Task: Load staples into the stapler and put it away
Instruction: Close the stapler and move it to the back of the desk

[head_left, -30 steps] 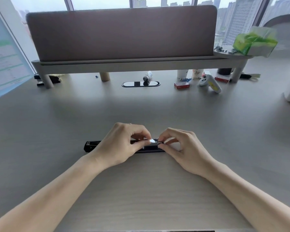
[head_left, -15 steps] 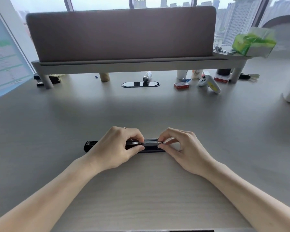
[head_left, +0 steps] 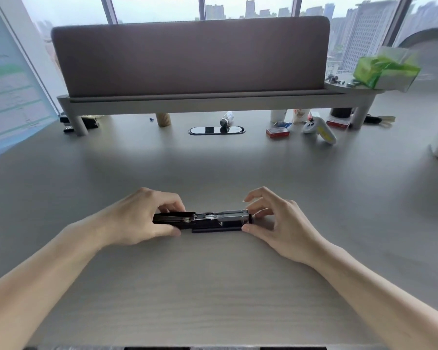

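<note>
Pinching the stapler (head_left: 208,221), left hand (head_left: 139,218) at 9 o'clock, right hand (head_left: 276,221) spread; snapping shut could nip fingers.

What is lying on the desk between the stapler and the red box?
Nothing: in the head view, only bare desk separates the stapler from the red box.
</note>
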Motion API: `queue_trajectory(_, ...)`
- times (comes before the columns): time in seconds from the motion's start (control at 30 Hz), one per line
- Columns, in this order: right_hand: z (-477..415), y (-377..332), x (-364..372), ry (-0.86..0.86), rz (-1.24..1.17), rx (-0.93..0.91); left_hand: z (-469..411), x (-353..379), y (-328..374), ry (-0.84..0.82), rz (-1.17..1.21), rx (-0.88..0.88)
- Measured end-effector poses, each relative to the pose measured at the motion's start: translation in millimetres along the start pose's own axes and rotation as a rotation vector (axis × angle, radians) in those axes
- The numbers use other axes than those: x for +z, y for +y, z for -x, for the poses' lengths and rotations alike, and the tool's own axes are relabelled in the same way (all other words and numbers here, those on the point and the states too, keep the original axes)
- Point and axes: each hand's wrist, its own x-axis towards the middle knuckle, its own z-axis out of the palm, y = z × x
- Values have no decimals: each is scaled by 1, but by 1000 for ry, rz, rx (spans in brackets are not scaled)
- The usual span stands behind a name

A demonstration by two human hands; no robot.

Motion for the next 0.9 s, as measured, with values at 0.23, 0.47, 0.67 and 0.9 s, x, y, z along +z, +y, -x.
queue_trajectory(0.23,0,-1,2,3,4,21,-12,-39,28,-26,-222,49)
queue_trajectory(0.47,0,-1,2,2,-16,24,-33,-26,71,109,30,95)
queue_trajectory(0.67,1,0,3,3,-83,15,-48,13,74,6,15,137)
queue_trajectory(0.9,0,1,2,-10,-100,21,-50,28,78,8,172,-22)
